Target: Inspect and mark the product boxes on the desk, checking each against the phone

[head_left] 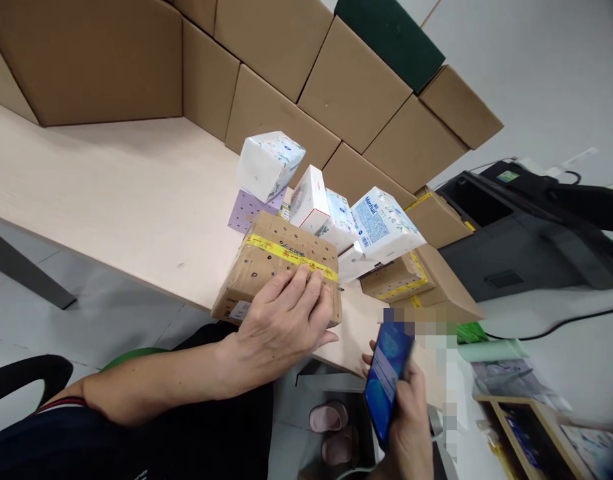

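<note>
A brown cardboard box dotted with small marks sits at the front edge of the pale table, a yellow printed tape strip across its top. My left hand is closed against it, bent fingers pressing on the tape and top face, thumb by the near right edge. In my right hand is a smartphone, tilted upright with its blue screen lit; the screen text is too small to read. Just behind the box stand a white box with red trim and a tissue pack on a purple dotted box.
Large cardboard boxes are stacked along the table's back. More tissue packs and a taped carton lie to the right, before a dark grey machine. Slippers are under the table. Part of the right side is pixelated.
</note>
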`<state>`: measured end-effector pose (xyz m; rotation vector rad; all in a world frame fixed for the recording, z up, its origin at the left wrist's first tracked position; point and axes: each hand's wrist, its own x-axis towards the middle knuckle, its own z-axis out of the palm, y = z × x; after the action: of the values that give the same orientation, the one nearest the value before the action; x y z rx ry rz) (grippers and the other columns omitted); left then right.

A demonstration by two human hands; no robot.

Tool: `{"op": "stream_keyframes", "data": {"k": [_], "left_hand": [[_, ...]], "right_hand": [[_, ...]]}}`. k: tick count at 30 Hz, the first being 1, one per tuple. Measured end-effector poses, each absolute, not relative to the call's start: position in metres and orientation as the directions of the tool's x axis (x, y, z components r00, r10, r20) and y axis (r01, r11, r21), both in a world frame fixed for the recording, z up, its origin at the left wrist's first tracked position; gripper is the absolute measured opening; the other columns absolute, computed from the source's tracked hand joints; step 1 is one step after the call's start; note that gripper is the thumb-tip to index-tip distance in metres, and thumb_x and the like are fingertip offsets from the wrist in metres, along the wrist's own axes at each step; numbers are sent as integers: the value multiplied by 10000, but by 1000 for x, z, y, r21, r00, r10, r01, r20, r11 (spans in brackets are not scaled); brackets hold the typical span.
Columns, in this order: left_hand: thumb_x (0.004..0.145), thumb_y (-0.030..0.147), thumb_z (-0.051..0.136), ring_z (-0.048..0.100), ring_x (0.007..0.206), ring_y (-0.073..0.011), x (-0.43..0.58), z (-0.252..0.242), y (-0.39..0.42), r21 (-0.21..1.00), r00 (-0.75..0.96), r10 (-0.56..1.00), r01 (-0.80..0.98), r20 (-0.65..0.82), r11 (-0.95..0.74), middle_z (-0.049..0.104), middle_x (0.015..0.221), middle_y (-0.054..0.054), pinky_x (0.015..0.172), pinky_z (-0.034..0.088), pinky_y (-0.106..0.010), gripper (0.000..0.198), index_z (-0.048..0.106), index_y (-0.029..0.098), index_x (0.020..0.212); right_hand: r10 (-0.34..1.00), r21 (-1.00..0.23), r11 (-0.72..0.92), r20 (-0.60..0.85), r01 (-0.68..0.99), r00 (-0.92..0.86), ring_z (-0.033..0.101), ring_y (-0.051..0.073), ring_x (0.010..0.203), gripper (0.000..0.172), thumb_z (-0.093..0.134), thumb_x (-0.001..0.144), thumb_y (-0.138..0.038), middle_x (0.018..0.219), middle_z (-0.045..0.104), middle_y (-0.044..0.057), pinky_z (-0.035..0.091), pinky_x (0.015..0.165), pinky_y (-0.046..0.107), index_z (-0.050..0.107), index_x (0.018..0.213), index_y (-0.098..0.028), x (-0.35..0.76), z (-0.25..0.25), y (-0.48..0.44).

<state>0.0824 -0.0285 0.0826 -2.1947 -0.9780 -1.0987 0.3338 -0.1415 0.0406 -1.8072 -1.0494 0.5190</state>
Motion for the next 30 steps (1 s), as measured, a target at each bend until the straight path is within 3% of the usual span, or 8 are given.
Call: {"op": "stream_keyframes", "data": {"k": [4, 7, 11, 16, 20, 25, 28, 30], "left_hand": [[945, 539, 715, 719, 1146, -292, 86, 84, -28, -63, 373, 391, 787, 841, -614, 769, 1240, -122, 981, 542, -421, 487, 695, 109, 1173], [932, 483, 734, 716, 1127, -288, 86, 84, -28, -34, 354, 395, 780, 848, -625, 771, 1212, -125, 954, 542, -427, 441, 693, 105, 1154], [948, 371, 651, 721, 1105, -298, 74, 87, -30, -29, 361, 382, 757, 851, -653, 777, 1166, -125, 932, 541, -461, 314, 703, 108, 1112], [886, 318, 630, 725, 1122, -316, 33, 91, -33, -38, 396, 396, 745, 828, -666, 783, 1172, -116, 973, 531, -498, 251, 708, 155, 1060], [815, 406, 677, 729, 1134, -349, -15, 87, -27, -59, 414, 377, 734, 828, -677, 777, 1213, -107, 1013, 514, -566, 401, 687, 185, 1150], [707, 527, 787, 615, 1349, -398, -89, 74, -11, 137, 328, 509, 720, 796, -680, 728, 1345, 7, 1244, 275, -675, 600, 691, 297, 1252], [686, 535, 786, 544, 1424, -419, -127, 68, 2, 167, 254, 542, 775, 801, -609, 727, 1339, 18, 1235, 246, -707, 677, 690, 279, 1305], [703, 547, 748, 507, 1454, -430, -144, 67, 12, 185, 226, 565, 795, 794, -578, 723, 1336, 2, 1239, 226, -712, 678, 693, 250, 1310]], "right_hand": [[842, -613, -346, 131, 710, 523, 557, 402, 1347, 717, 497, 881, -669, 1424, 611, 227, 404, 1147, 578, 526, 1380, -155, 357, 30, -124], [877, -385, -368, 158, 846, 453, 545, 457, 1322, 761, 445, 869, -654, 1376, 616, 293, 409, 1107, 611, 543, 1360, -81, 370, 22, -111], [877, -216, -442, 100, 871, 470, 584, 476, 1233, 730, 407, 873, -605, 1375, 621, 287, 445, 1024, 629, 556, 1379, -100, 383, 10, -102], [897, -203, -401, 111, 893, 428, 571, 457, 1255, 740, 409, 884, -628, 1350, 650, 260, 452, 1032, 616, 582, 1380, -108, 400, 1, -100], [928, -275, -294, 147, 916, 342, 560, 422, 1287, 743, 452, 882, -678, 1345, 671, 221, 435, 1094, 604, 617, 1353, -128, 418, -4, -103], [939, -321, -239, 163, 916, 302, 579, 392, 1298, 769, 465, 885, -727, 1336, 683, 199, 434, 1137, 593, 633, 1348, -137, 434, -12, -103], [931, -249, -233, 224, 940, 290, 564, 433, 1332, 844, 406, 899, -787, 1334, 672, 248, 428, 1122, 650, 657, 1332, -108, 430, -15, -104], [903, -179, -208, 342, 962, 259, 546, 467, 1354, 880, 361, 917, -810, 1337, 658, 288, 420, 1104, 688, 685, 1297, -85, 420, -13, -105]]}}
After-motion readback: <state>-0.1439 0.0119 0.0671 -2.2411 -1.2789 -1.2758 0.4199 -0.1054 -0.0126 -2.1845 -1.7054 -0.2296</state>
